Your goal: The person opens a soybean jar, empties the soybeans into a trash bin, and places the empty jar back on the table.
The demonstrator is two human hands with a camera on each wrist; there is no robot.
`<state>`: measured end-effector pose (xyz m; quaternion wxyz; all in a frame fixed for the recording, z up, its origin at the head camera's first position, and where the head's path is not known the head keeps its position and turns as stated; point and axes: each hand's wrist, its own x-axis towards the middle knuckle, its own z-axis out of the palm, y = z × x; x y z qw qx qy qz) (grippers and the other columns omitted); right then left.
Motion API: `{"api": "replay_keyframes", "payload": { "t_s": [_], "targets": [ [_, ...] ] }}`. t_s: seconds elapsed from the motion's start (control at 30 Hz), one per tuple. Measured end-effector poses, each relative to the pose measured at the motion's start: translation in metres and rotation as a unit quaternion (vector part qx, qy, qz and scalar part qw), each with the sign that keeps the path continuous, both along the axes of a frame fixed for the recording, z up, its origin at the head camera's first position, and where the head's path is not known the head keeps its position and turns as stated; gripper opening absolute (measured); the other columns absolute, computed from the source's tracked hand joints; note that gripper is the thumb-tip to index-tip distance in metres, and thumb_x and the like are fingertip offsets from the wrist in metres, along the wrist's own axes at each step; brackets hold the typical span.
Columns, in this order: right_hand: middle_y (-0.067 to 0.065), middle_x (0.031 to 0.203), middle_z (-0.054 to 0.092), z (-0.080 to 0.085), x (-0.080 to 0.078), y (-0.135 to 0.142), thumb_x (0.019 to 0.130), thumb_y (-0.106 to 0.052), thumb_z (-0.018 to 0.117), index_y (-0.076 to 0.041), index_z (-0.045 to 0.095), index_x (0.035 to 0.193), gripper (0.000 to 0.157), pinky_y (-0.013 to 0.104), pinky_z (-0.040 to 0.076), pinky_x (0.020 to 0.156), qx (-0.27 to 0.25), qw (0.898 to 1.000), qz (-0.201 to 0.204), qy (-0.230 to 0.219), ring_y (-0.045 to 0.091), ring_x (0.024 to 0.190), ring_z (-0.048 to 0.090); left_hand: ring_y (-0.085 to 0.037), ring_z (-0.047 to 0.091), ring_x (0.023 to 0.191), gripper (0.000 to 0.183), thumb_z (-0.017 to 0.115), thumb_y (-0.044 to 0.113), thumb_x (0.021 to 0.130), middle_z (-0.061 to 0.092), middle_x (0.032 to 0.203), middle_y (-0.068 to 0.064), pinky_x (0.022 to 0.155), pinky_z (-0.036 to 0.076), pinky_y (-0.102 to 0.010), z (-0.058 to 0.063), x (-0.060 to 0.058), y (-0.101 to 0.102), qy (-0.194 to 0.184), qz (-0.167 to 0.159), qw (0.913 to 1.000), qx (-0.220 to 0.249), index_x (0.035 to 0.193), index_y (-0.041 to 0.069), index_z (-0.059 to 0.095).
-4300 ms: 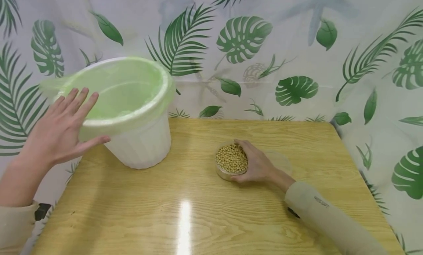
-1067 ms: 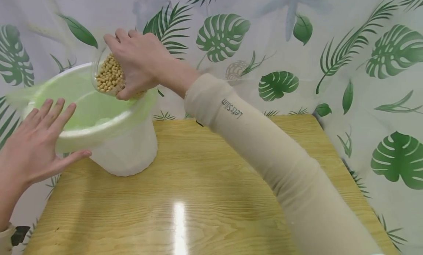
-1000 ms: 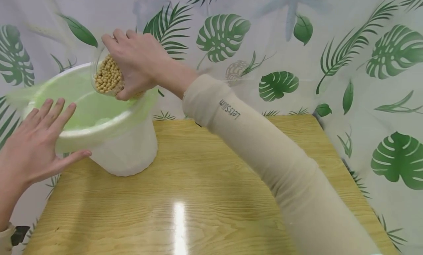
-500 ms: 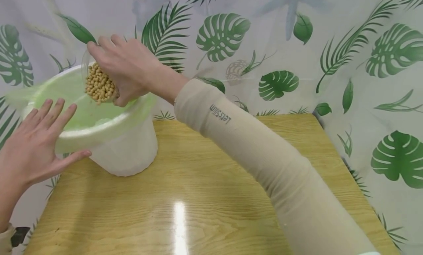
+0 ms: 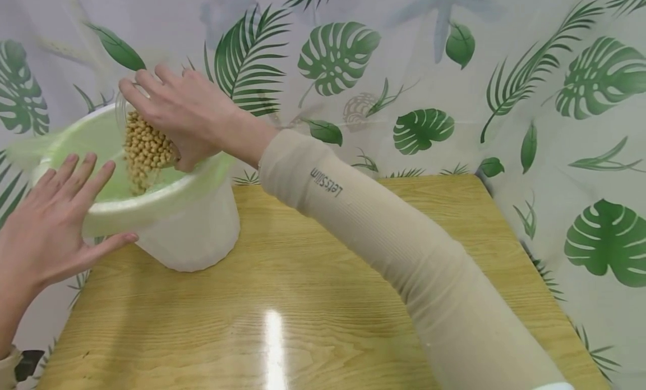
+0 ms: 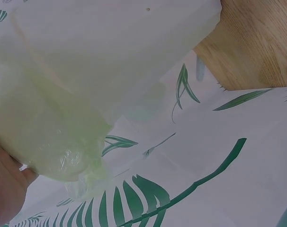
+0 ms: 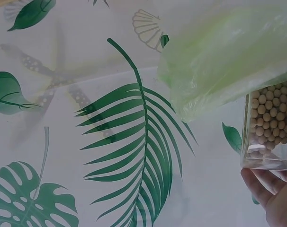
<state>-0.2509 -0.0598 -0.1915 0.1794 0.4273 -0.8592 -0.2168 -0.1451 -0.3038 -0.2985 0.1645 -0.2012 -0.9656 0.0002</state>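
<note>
In the head view my right hand (image 5: 181, 115) grips a clear round container from above, tilted over a white bin (image 5: 202, 233). Soybeans (image 5: 143, 146) spill over the container's lower lip and fall into the bin. A thin green plastic bag (image 5: 91, 148) lines the bin and folds over its rim. My left hand (image 5: 55, 221) lies against the near left of that rim, fingers straight and spread. Through the container's clear wall (image 7: 264, 164) in the right wrist view, packed beans show, with fingers beneath it. The left wrist view has the outer side of the bag (image 6: 53, 132) beside my fingers.
The bin stands at the far left corner of a wooden table (image 5: 353, 300). A leaf-printed cloth (image 5: 373, 115) hangs behind and to the right. My right arm, in a beige sleeve (image 5: 383, 233), crosses over the table.
My right hand has lifted the container off the table and brought it left over the bin. Its tilt has steepened, and beans now pour out. My left hand stays at the rim.
</note>
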Motion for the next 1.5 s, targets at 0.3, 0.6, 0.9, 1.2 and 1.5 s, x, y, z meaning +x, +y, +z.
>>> {"api": "replay_keyframes", "payload": {
  "t_s": [0.3, 0.6, 0.9, 1.2, 1.5],
  "targets": [
    [0.01, 0.153, 0.032, -0.0008, -0.0004, 0.0007, 0.067, -0.079, 0.053, -0.008, 0.006, 0.155, 0.123, 0.036, 0.054, 0.093, -0.001, 1.0, 0.001, 0.002, 0.026, 0.129, 0.047, -0.032, 0.002, 0.153, 0.107, 0.059, 0.072, 0.078, 0.008, 0.164, -0.012, 0.126, 0.003, -0.05, 0.0001, 0.0011, 0.0008, 0.003, 0.0, 1.0, 0.0, 0.157, 0.017, 0.013],
    [0.011, 0.157, 0.027, 0.0002, -0.0008, 0.003, 0.067, -0.078, 0.054, -0.007, 0.002, 0.155, 0.124, 0.038, 0.053, 0.097, 0.01, 1.0, -0.006, 0.0, 0.029, 0.134, 0.043, -0.034, 0.004, 0.153, 0.107, 0.059, 0.072, 0.078, 0.009, 0.163, -0.013, 0.126, 0.003, -0.049, 0.0009, 0.0001, 0.0028, 0.003, -0.004, 1.0, 0.0, 0.157, 0.016, 0.012],
    [0.012, 0.157, 0.024, -0.0033, 0.0005, 0.0015, 0.071, -0.068, 0.059, -0.007, 0.001, 0.155, 0.119, 0.04, 0.051, 0.101, 0.023, 1.0, -0.014, 0.006, 0.03, 0.137, 0.041, -0.038, 0.007, 0.152, 0.112, 0.06, 0.074, 0.075, 0.011, 0.163, -0.017, 0.125, 0.006, -0.054, -0.0008, -0.0029, 0.0038, 0.009, -0.006, 0.9999, -0.006, 0.157, 0.015, 0.013],
    [0.011, 0.156, 0.026, -0.0073, 0.0039, -0.0041, 0.073, -0.058, 0.062, -0.008, 0.003, 0.155, 0.113, 0.037, 0.05, 0.103, 0.011, 1.0, -0.008, 0.012, 0.028, 0.139, 0.038, -0.041, 0.012, 0.151, 0.111, 0.06, 0.075, 0.075, 0.016, 0.162, -0.021, 0.123, 0.01, -0.057, -0.0014, -0.0009, 0.0005, 0.02, -0.018, 0.9996, 0.008, 0.157, 0.014, 0.016],
    [0.014, 0.158, 0.022, -0.0072, 0.0038, -0.0035, 0.077, -0.047, 0.058, -0.007, 0.002, 0.156, 0.105, 0.042, 0.049, 0.104, 0.016, 0.999, -0.003, 0.033, 0.032, 0.14, 0.038, -0.04, 0.011, 0.151, 0.11, 0.058, 0.076, 0.076, 0.013, 0.163, -0.017, 0.124, 0.009, -0.057, 0.0004, -0.0001, 0.0028, 0.022, -0.019, 0.9996, 0.007, 0.157, 0.015, 0.016]
  ]
}}
